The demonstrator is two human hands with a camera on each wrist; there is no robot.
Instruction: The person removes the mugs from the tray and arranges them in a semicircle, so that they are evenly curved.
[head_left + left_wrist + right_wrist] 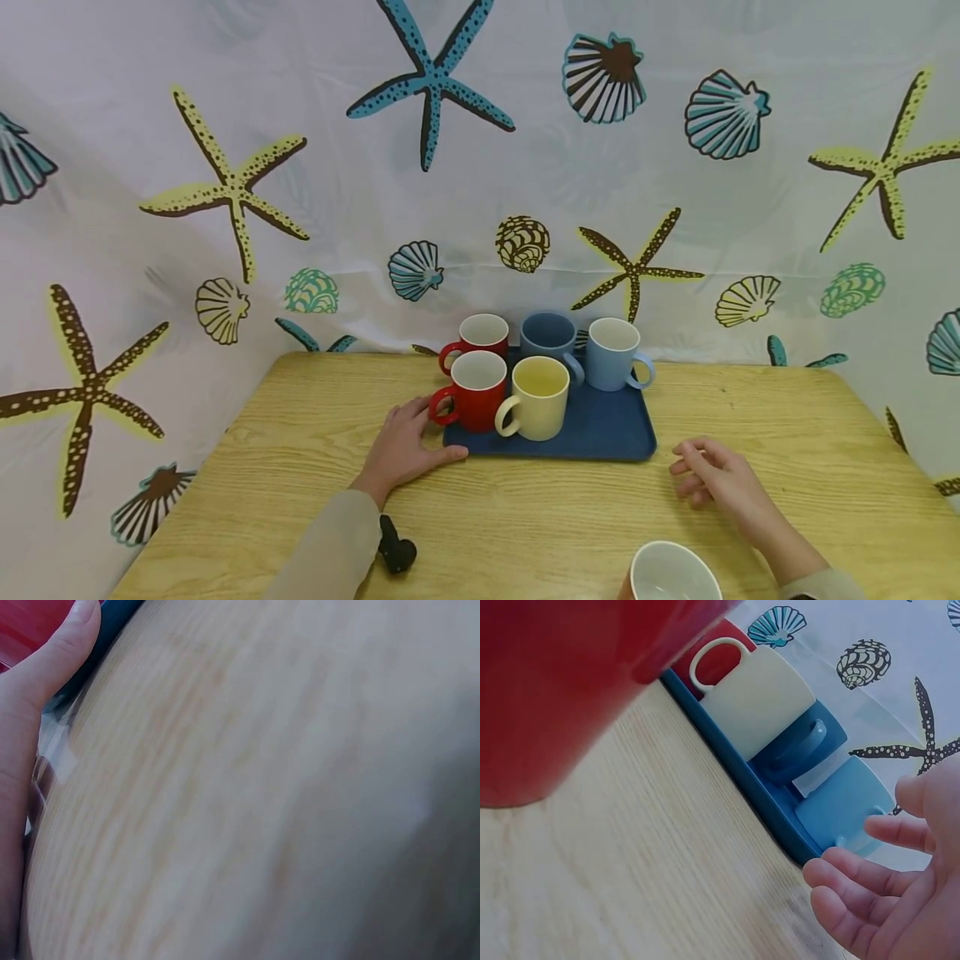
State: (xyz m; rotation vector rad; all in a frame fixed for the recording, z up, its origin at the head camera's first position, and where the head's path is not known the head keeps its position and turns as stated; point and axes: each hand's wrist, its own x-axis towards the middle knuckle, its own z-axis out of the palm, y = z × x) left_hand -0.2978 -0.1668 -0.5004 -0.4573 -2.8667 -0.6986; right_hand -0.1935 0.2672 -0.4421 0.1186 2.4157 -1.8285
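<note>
My left hand (pixel 402 443) is at the near left corner of a blue tray (pixel 607 443), thumb along its front edge and fingers beside a red mug's handle. The left wrist view shows the thumb (pixel 64 656) against the tray rim. On the tray stand a front red mug (pixel 480 404), a rear red mug (pixel 486 333), a cream mug (pixel 542 408), a darker blue mug (pixel 551 333) and a light blue mug (pixel 611 362). Right of the tray my right hand (pixel 716 483) hovers with loosely bent fingers, holding nothing. Another red mug (pixel 577 690) stands nearer me.
The wooden table (pixel 525 517) reaches back to a white curtain (pixel 645 192) printed with starfish and shells. A small black object (pixel 396 546) shows beside my left sleeve. The near red mug is cut off by the head view's bottom edge.
</note>
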